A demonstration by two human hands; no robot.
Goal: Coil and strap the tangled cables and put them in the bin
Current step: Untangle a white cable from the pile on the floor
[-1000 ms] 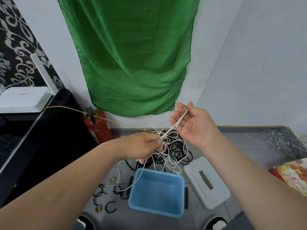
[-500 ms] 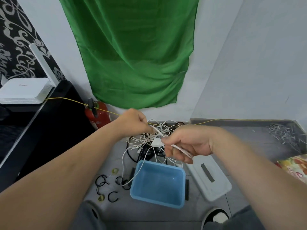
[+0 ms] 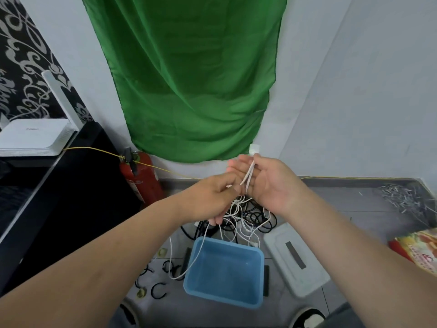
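My right grip (image 3: 267,183), palm turned toward the camera, pinches a doubled run of white cable (image 3: 248,176) between thumb and fingers. The cable's white plug (image 3: 255,149) stands just above the fingertips. My left grip (image 3: 210,197), close beside it and fingers curled, is closed on more strands of the same cable.

Below both grips the white cable hangs in loose tangled loops. It reaches a heap of black cables (image 3: 257,217) lying on the grey floor (image 3: 343,207). One white strand drops across the left rim of the blue bin (image 3: 259,280) and loops onto the floor beside it.

The bin sits open on the floor directly under the grips, just in front of the cable heap. A white lid (image 3: 295,259) lies to its right. Several black straps (image 3: 158,290), curled open, are scattered on the floor to its left.

Farther out, a red fire extinguisher (image 3: 142,183) stands against the wall under a hanging green cloth (image 3: 189,79). A thin yellow wire (image 3: 94,149) runs past it from a white router (image 3: 33,136) on a black cabinet (image 3: 59,197) at left. A pile of pale metal scraps (image 3: 406,200) and a colourful packet (image 3: 418,249) lie at far right.
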